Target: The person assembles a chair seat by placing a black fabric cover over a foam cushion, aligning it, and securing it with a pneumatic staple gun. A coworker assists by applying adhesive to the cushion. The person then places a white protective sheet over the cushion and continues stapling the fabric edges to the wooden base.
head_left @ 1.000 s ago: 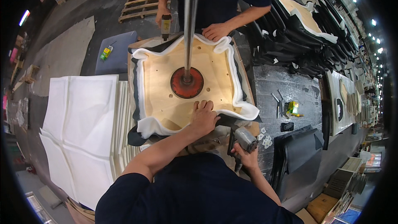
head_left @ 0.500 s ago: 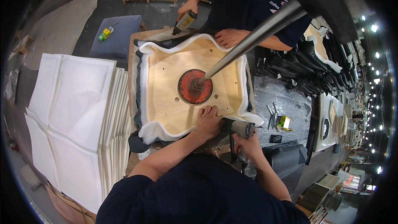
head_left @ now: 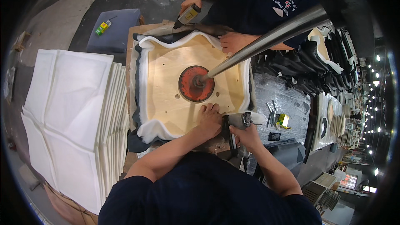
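Observation:
A pale plywood seat panel [head_left: 166,79] lies in front of me, wrapped round its rim by white padding [head_left: 144,75] and a dark cover [head_left: 137,138]. A round red press plate [head_left: 187,85] on a metal rod [head_left: 250,48] bears down on its middle. My left hand [head_left: 210,121] curls its fingers over the near rim, closed on the cover's edge, which the hand mostly hides. My right hand [head_left: 246,136] grips a grey staple gun [head_left: 239,121], its nose against the near rim, just right of my left hand.
Across the panel a co-worker's hand holds another staple gun [head_left: 187,16]; their other hand [head_left: 233,41] rests on the far rim. White padding sheets [head_left: 71,96] stand stacked at left. A small yellow-green box [head_left: 283,121] and staple strips [head_left: 271,113] lie right, near dark covers [head_left: 304,68].
My right hand and the staple gun have shifted slightly up and left toward the panel's rim. My left hand stays nearly in place. The co-worker's torso has come further into view.

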